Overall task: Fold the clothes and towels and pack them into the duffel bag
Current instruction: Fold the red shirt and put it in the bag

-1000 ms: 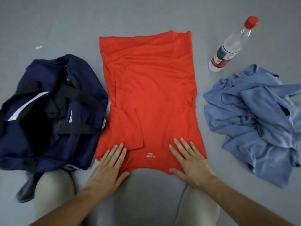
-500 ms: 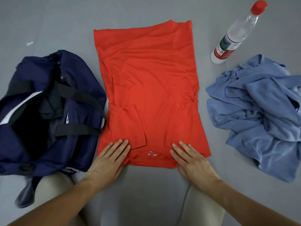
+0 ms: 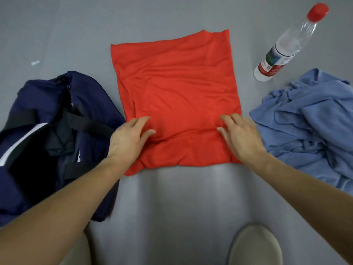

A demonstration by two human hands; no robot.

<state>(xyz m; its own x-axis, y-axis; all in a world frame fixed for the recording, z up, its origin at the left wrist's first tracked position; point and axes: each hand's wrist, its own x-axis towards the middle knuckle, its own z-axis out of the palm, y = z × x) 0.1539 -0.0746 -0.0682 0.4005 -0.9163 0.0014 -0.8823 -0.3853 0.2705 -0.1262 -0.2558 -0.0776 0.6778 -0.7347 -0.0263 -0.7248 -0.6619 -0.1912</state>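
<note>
We see a red shirt (image 3: pixel 175 88) lying flat on the grey floor (image 3: pixel 76 35), its long axis running away from the person. Both hands sit on its near, doubled-over part. The left hand (image 3: pixel 129 138) and right hand (image 3: pixel 240 136) each pinch the folded edge. The open duffel bag (image 3: pixel 91 96) lies just left of the shirt, nearer the left hand.

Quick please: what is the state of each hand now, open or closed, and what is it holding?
The left hand: closed, pinching the folded edge of the red shirt.
The right hand: closed, pinching the same edge.
</note>
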